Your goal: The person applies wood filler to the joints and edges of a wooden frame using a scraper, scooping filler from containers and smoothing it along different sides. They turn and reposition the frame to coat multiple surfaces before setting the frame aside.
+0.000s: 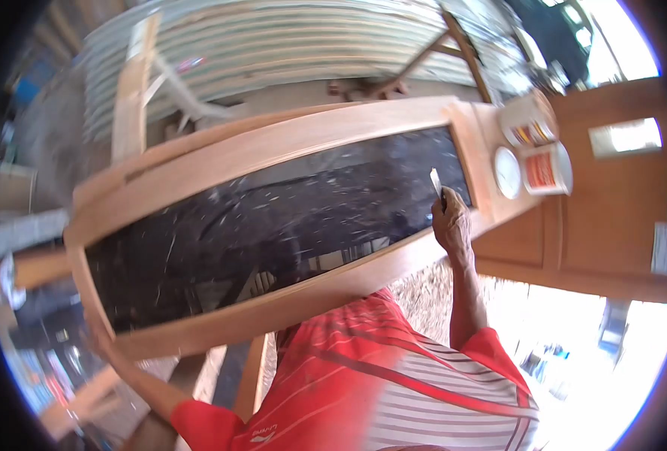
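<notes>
- Right hand (452,214): closed around the dark handle of a small scraper (435,182), its pale end pointing away from the body; a loose hold could have let the tool twist
- Scraper end: over the right part of the dark panel (288,218); whether it touched could not be told, but a tilted edge pressed hard might have scratched the glossy face
- Left hand (98,336): at the near left corner of the wooden frame (273,161), blurred, so whether it gripped or only rested could not be told; a weak hold there could have allowed the frame to shift under a push
- Panel: set within the frame in front of the body, marked with pale flecks and streaks; loose grit among them, if any, could have been dragged into scratches
- Frame's right inner edge: near the scraper; a stroke carried too far would likely have nicked the wood
- White tub (527,124) and red-labelled tub (544,171): beside each other past the frame's right end; a wide swing of the right arm could have knocked them
</notes>
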`<act>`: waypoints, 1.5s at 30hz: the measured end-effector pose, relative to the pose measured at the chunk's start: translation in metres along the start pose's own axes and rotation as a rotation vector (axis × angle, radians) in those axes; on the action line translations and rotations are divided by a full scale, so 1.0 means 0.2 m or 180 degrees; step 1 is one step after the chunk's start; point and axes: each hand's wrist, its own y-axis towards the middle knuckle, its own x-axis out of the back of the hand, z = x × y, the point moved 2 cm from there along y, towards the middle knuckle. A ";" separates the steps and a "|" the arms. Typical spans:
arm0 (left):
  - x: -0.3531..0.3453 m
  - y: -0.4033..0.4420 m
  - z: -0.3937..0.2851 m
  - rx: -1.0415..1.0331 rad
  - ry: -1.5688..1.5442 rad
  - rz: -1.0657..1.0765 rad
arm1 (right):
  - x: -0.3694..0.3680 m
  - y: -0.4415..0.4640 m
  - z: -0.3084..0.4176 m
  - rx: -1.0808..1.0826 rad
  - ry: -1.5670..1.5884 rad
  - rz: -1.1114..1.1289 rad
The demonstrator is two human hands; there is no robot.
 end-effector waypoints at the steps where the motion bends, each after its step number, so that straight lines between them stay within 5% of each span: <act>1: 0.01 0.03 0.00 0.0111 0.0023 0.0074 | 0.07 -0.05 -0.06 -0.0285 -0.0212 -0.0212; 4: 0.07 0.05 0.06 0.0397 -0.0001 0.0104 | 0.15 -0.17 -0.37 -0.0788 -0.0422 -0.0794; 9: 0.22 -0.11 -0.18 0.0214 0.0674 0.0000 | 0.09 -0.46 -0.60 -0.1626 0.0015 -0.0526; 22: 0.11 -0.07 0.11 -0.0117 0.0882 0.0251 | -0.03 -0.37 -0.60 -0.1910 0.1093 -0.0729; 34: -0.14 -0.37 0.39 -0.0212 0.1084 -0.0102 | -0.06 -0.30 -0.66 -0.1228 0.1000 -0.1084; 45: -0.23 -0.49 0.50 -0.0092 0.0994 0.0041 | 0.04 -0.24 -0.63 -0.1593 0.1240 -0.0291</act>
